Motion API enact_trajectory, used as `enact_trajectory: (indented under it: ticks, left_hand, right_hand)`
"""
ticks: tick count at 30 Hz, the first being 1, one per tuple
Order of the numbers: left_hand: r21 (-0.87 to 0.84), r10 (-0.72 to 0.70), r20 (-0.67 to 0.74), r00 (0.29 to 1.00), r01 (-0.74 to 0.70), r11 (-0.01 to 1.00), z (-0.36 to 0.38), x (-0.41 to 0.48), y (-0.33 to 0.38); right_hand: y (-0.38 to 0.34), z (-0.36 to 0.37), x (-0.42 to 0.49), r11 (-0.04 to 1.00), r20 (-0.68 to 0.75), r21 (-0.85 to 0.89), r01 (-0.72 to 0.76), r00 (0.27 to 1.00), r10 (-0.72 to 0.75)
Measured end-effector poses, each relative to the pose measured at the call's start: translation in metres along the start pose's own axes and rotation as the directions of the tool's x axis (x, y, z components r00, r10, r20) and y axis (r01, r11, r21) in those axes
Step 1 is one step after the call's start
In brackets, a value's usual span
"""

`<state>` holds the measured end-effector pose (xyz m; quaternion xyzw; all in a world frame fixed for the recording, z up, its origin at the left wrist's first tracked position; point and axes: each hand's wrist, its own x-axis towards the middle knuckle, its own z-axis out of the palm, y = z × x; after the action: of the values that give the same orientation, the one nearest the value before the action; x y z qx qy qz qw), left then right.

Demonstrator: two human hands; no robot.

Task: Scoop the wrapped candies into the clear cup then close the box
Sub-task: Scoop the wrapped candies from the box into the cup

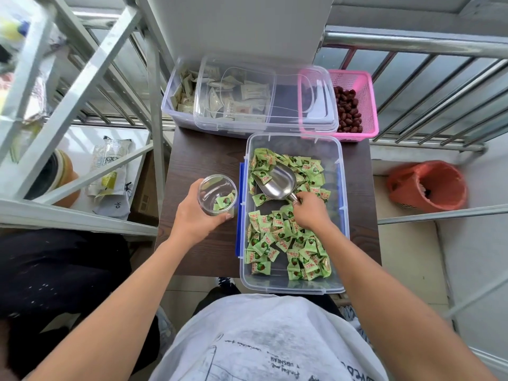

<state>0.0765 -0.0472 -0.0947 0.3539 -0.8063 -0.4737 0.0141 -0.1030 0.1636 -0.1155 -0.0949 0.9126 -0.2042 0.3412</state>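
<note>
A clear plastic box (342, 221) with blue side latches stands open on the dark table (203, 158), holding several green wrapped candies (286, 243). My right hand (309, 211) grips the handle of a metal scoop (277, 182), which lies in the box with one candy inside it. My left hand (196, 215) holds a clear cup (217, 195) upright just left of the box, with a few candies at its bottom. The box's clear lid (264, 103) rests across the containers behind it.
Behind the box stand a clear bin of white packets (181, 105) and a pink basket of red dates (354, 105). A metal rack (82, 78) flanks the left, a railing (412, 45) the back right. An orange bin (431, 185) sits on the floor at right.
</note>
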Motion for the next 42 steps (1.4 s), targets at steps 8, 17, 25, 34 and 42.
enact_trajectory:
  ticks: [8, 17, 25, 34, 42]
  left_hand:
    - [0.008, -0.013, 0.008, 1.0, 0.013, 1.0, -0.002, 0.002, 0.0]
    - [0.019, -0.009, 0.0, 1.0, 0.009, 1.0, -0.001, 0.001, 0.001]
    - [0.01, -0.013, -0.004, 1.0, 0.013, 1.0, -0.001, 0.002, 0.0]
    - [0.0, -0.006, -0.012, 1.0, 0.006, 1.0, 0.0, 0.003, 0.0]
    - [-0.006, -0.003, -0.043, 0.999, 0.002, 1.0, -0.001, 0.004, 0.001]
  right_hand:
    - [0.012, -0.002, 0.0, 1.0, -0.067, -0.007, -0.009, 0.998, 0.008]
    - [0.004, 0.0, -0.002, 1.0, -0.038, -0.002, 0.021, 0.999, -0.021]
    - [0.001, 0.001, -0.008, 0.97, -0.235, -0.235, 0.069, 0.964, -0.125]
    - [0.011, -0.002, 0.0, 0.969, 0.035, 0.246, 0.011, 0.999, -0.021]
    - [0.009, -0.021, -0.024, 0.962, 0.044, 0.268, 0.049, 0.997, -0.063]
